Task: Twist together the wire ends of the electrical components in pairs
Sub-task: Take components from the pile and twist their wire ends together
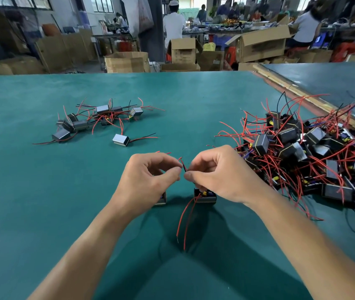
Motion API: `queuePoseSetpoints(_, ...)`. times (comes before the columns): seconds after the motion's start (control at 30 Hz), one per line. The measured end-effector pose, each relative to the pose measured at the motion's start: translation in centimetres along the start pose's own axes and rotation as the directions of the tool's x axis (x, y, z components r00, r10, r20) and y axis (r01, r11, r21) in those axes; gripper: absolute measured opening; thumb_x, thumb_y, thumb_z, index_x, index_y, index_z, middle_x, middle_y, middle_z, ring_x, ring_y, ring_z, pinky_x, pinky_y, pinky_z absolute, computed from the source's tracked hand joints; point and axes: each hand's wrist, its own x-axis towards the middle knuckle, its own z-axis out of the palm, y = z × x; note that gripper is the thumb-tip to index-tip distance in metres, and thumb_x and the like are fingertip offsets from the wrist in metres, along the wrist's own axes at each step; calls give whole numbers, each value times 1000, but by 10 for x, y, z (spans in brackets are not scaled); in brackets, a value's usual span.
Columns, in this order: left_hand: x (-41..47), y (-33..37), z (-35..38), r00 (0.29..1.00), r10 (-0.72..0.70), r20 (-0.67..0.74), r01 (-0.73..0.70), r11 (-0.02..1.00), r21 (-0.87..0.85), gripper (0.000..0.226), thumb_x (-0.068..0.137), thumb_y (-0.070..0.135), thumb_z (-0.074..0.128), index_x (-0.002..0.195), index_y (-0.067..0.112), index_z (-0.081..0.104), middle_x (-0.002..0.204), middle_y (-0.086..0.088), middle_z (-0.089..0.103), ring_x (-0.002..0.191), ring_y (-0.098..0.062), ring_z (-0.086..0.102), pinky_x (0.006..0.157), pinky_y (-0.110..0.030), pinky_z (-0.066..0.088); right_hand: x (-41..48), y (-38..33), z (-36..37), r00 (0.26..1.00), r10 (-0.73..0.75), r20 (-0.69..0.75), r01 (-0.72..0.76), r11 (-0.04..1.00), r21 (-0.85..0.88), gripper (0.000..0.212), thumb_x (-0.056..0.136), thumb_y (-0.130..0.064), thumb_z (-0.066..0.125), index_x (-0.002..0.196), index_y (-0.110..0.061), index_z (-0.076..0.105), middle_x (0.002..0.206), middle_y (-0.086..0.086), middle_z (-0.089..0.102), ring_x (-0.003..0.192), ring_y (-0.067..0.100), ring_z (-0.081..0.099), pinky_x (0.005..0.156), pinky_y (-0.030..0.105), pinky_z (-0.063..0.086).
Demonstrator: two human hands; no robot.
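Forearms fill the bottom of my view, and just past them two loose red leads point(182, 219) trail toward me at 6 o'clock from the right component point(204, 197). It sits on the green table point(42, 191) under my right hand point(217, 172). The left component point(161, 199) is half hidden under my left hand point(148, 176).

Both hands are curled, each pinching between thumb and forefinger. Between them, dead centre, are the wire ends point(183, 165), one red and one dark, standing up side by side.

To do this twist well, I judge I should pinch low with one hand to anchor the pair and roll the tips with the other. The bared ends should lie level and parallel, so that they wrap each other evenly. Both components ought to stay down on the table, so that nothing tugs the leads.

Counts:
- Two hands.
- Two components in work.
- Roughly eight components in the small cluster point(98, 120) at 11 o'clock, though the overlap makes this unsure.
- One lone component point(120, 140) just nearer than the cluster.
- The big heap point(306, 152) at 2 to 3 o'clock holds well over a dozen, too tangled to count.
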Motion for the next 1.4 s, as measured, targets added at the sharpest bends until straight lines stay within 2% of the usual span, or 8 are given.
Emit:
queuePoseSetpoints(0.27, -1, 2, 2, 999, -24, 44, 28, 996, -87, 12, 84, 7, 74, 75, 16, 77, 63, 4, 69, 48, -9, 42, 48, -23, 36, -3, -3, 1, 999, -20, 43, 19, 1000, 10, 14, 80, -20, 81, 74, -12, 70, 63, 6, 70, 51, 13, 56, 55, 31, 46)
queuePoseSetpoints(0.43, 0, 2, 0, 998, -54, 35, 57, 993, -105, 9, 82, 11, 75, 75, 17, 77, 66, -21, 63, 53, -18, 38, 53, -31, 32, -3, -6, -3, 999, -36, 39, 35, 999, 15, 11, 83, -12, 75, 73, -15, 70, 62, -6, 68, 54, 8, 58, 58, 29, 49)
queuePoseSetpoints(0.63, -1, -1, -1, 999, -45, 21, 47, 997, -63, 12, 81, 7, 77, 72, 16, 77, 58, 9, 67, 52, -13, 43, 47, -23, 36, -4, -7, -3, 994, -106, 8, 107, 994, -34, 14, 85, -11, 69, 72, -17, 70, 61, -11, 66, 54, 4, 58, 57, 21, 45)
queuePoseSetpoints(0.83, -1, 0, -4, 998, -45, 40, 48, 995, -89, 9, 80, 12, 79, 74, 19, 78, 54, 5, 62, 53, -16, 40, 49, -27, 31, -7, -8, 1, 958, -272, -89, 249, 946, -208, 9, 79, -26, 66, 73, -29, 71, 66, -17, 68, 53, 8, 61, 55, 24, 48)
queuePoseSetpoints(0.97, -1, -1, -5, 997, -42, 61, 48, 994, -94, 8, 80, 17, 80, 76, 24, 79, 55, 0, 63, 54, -18, 36, 52, -32, 28, -6, -7, 1, 953, -288, -92, 271, 949, -160, 7, 79, -25, 68, 75, -27, 73, 71, -13, 70, 57, 15, 63, 57, 32, 52)
queuePoseSetpoints(1.1, -2, 1, -5, 991, -32, 133, 41, 997, -70, 4, 81, 22, 80, 80, 26, 80, 70, -28, 62, 61, -22, 34, 54, -39, 29, -7, -8, -2, 951, -307, -25, 303, 947, -103, 8, 77, -16, 75, 76, -23, 78, 78, -9, 69, 66, 15, 64, 57, 28, 48)
queuePoseSetpoints(1.27, -4, 0, -5, 981, -37, 189, 52, 996, -70, 3, 77, 29, 79, 78, 26, 80, 57, -7, 56, 59, -22, 30, 54, -37, 27, -10, -11, -2, 949, -315, 6, 315, 945, -86, 13, 77, -7, 80, 78, -19, 81, 93, -11, 71, 77, 19, 69, 65, 39, 56)
queuePoseSetpoints(1.4, -5, -1, -5, 976, -36, 216, 49, 997, -54, 6, 74, 37, 79, 76, 31, 80, 62, -11, 53, 62, -22, 31, 57, -37, 28, -9, -11, -2, 942, -337, -6, 335, 938, -84, 9, 76, -9, 79, 76, -18, 80, 83, -9, 73, 73, 15, 68, 62, 28, 52)
